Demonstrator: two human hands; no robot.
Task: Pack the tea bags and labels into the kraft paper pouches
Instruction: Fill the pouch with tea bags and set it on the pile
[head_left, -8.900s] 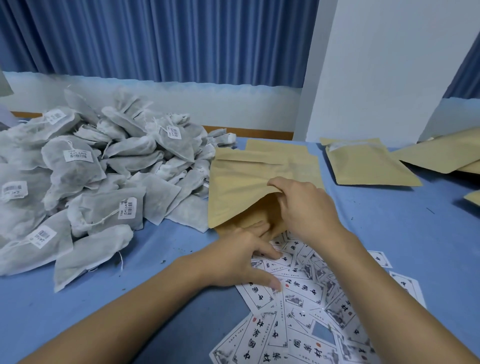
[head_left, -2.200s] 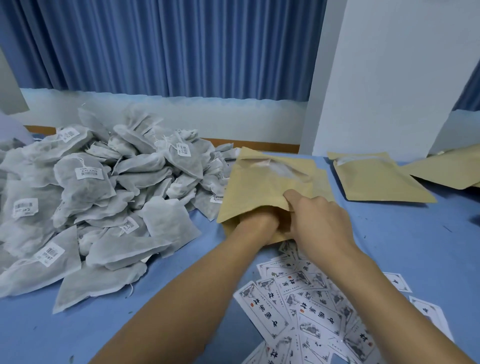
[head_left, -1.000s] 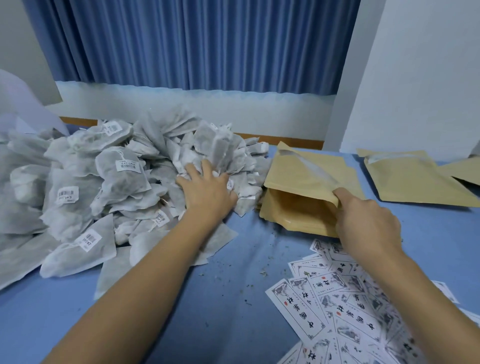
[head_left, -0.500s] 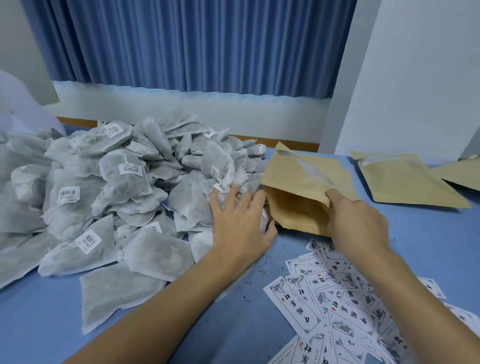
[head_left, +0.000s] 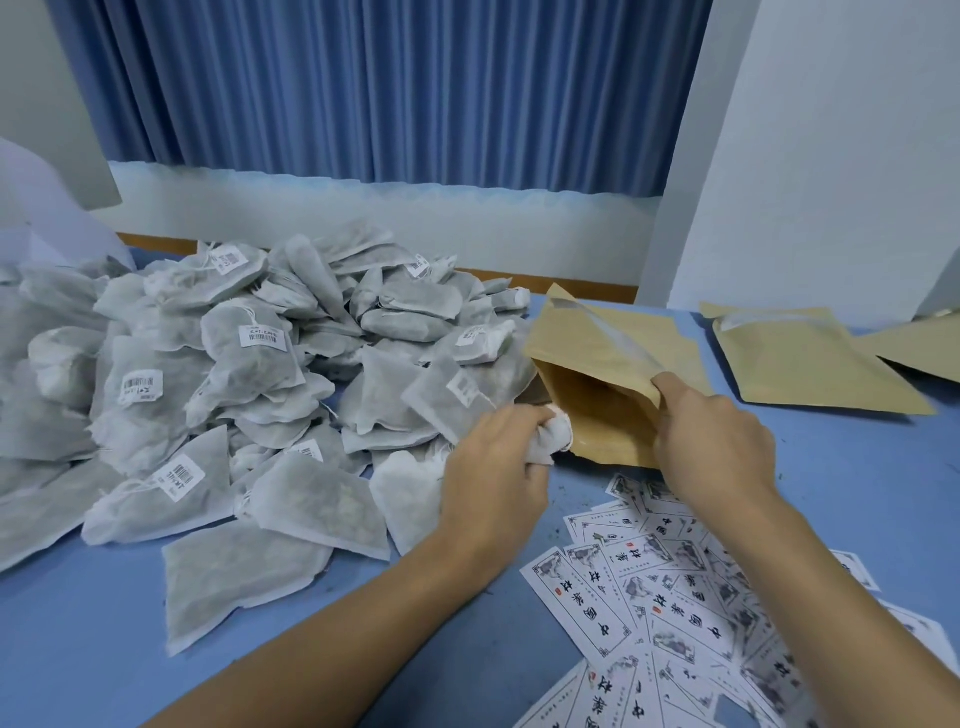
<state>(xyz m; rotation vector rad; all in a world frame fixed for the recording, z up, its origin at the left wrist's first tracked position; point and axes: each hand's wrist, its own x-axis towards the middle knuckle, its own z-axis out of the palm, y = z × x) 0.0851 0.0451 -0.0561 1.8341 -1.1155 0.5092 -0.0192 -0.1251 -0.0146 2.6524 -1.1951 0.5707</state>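
Toward the middle of the desk (head_left: 857, 493), just right of the big heap of tea bags (head_left: 234, 389), lies the open kraft pouch (head_left: 597, 353). Its long axis runs away from the person toward the far edge, and its mouth gapes back at them, tipped a little to their left. That is the relation that matters: the opening faces the left hand (head_left: 493, 467), which is right at the lip, nearer than the right.

The left hand is curled tight round a bunched tea bag (head_left: 550, 441), the white wad poking out past the knuckles and touching the lower lip of the pouch. How many bags are in that fist I can't tell. The right hand (head_left: 711, 441) pinches the upper lip and lifts it, so the dark inside shows between the two layers. The hands sit close, with only the mouth of the pouch between them.

By my reckoning a short push forward and rightward puts the bag in, provided the upper lip is held up.

The labels (head_left: 675, 597) are fanned out at the near right, under the right forearm. A spare pouch (head_left: 810, 364) lies flat toward the far right corner.
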